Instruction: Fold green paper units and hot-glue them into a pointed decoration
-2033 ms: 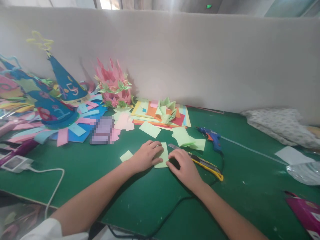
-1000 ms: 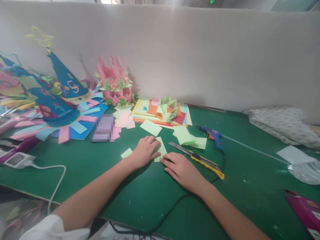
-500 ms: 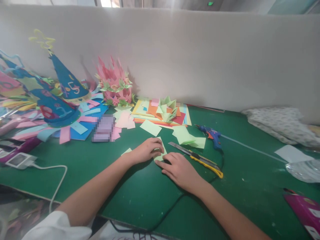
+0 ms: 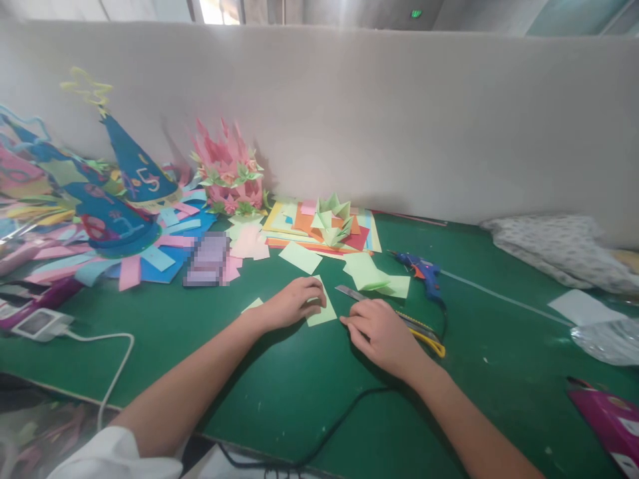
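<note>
Left hand, fingers bent down onto the pale green sheet on the tabletop, pinching or not, can't tell! Right hand just beside it, fingers curled, grip unclear, partly covering the yellow cutter!

Rear blue cone hat | numeral 5 || green sign | too small to read
</note>
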Motion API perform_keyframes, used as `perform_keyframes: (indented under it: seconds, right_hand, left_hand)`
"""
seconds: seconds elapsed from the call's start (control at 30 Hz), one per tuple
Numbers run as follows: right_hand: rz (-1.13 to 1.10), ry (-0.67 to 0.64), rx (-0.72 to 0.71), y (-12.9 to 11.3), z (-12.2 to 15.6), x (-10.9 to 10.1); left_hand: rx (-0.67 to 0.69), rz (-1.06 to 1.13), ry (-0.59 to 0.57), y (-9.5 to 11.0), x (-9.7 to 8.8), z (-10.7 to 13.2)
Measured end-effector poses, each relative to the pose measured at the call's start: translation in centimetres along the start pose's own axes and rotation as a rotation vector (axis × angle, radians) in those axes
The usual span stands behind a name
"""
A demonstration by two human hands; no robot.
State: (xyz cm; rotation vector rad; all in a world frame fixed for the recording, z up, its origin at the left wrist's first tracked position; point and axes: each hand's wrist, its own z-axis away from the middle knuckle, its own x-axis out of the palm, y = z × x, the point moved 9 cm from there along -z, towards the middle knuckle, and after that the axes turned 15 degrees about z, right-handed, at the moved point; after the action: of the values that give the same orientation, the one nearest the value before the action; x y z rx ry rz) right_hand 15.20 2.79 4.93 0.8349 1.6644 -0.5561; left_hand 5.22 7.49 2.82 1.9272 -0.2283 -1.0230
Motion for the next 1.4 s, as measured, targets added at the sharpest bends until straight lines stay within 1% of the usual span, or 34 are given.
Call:
perform_keyframes:
  seconds: [0.1,0.23,0.3,0.37,0.43,0.5,0.67,0.83,1.07,1.23,1.4]
  right_hand:
    - [0.021,0.033,0.026,1.1,0.5,-0.4]
    - [0.075,0.086,0.162,4.2,1.3,-1.0]
    - [0.092,0.052,0.223,5.7,1.7,-0.8]
    - [0.094,-0.013,0.258,6.8,2.2,-0.4]
    - [0.067,-0.072,0.270,7.5,2.6,0.1]
    - [0.020,-0.103,0.263,7.8,2.8,0.4]
    - [-0.072,-0.092,0.229,7.5,2.8,0.8]
    - [-0.081,-0.017,0.145,5.8,2.2,1.0]
    - [-0.093,-0.004,0.085,4.5,1.6,1.3]
    - [-0.133,0.002,0.058,3.7,1.4,1.1]
    - [-0.153,0.019,0.014,3.3,1.2,1.0]
  left_hand:
    - [-0.038,0.010,0.028,-0.2,-0.2,0.2]
    - [-0.084,0.025,0.046,-0.3,-0.3,0.6]
    - [-0.091,0.028,0.046,-0.3,-0.4,0.7]
    - [-0.098,0.035,0.058,-0.3,-0.6,0.7]
    - [-0.103,0.047,0.063,-0.3,-0.7,0.7]
    - [-0.106,0.058,0.060,-0.3,-0.7,0.7]
    - [-0.132,0.074,0.069,-0.6,-0.8,0.8]
    - [-0.123,0.116,0.093,-0.9,-0.9,0.9]
    - [-0.104,0.084,0.057,-0.4,-0.7,0.7]
    - [-0.086,0.061,0.057,-0.2,-0.7,0.6]
    - [-0.045,0.024,0.047,0.0,-0.7,0.4]
